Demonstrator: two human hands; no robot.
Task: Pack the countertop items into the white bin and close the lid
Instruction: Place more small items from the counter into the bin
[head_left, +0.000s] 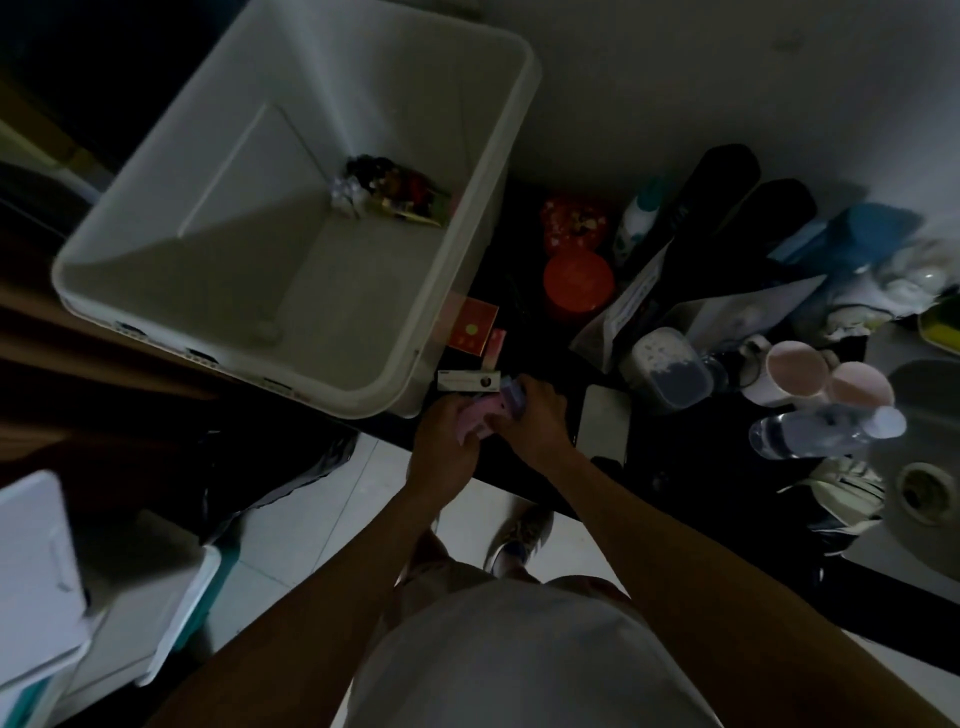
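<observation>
At the near edge of the countertop (675, 499), just right of the open white bin (483, 171), left hand (447, 423) and right hand (537, 410) both curl their fingers round a small pink packet (480, 413) — held between them, likely, to lift it leftward into the bin.

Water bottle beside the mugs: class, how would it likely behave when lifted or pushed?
The water bottle looks like thin clear plastic, so probably light and squeezable. Its round, narrow body could roll or tip if nudged, likely against the mugs beside it.

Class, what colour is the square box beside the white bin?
The square box is red with a pale dot; head view.
</observation>
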